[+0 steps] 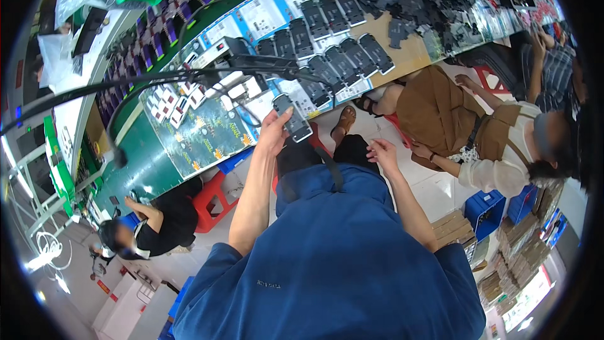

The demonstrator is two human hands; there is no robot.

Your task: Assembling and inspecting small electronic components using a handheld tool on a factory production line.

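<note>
My left hand (274,131) grips a flat, phone-sized black part with a pale rim (297,124) at the bench's near edge, thumb on its upper face. Apart from it, my right hand (384,155) hangs over my lap beyond the bench edge, fingers loosely bent and slightly apart, nothing seen in them. Similar black phone-sized parts (358,56) lie in rows on the bench ahead of me. Left of those rows stands a small box-like device with cables (228,51).
A heap of loose black pieces (402,0) covers the bench's far right. Small white and red pieces (170,107) lie on a patterned mat (207,140) at left. A black cable (151,78) crosses the view. A co-worker in a brown apron (434,110) sits close at right; another person (151,217) sits left.
</note>
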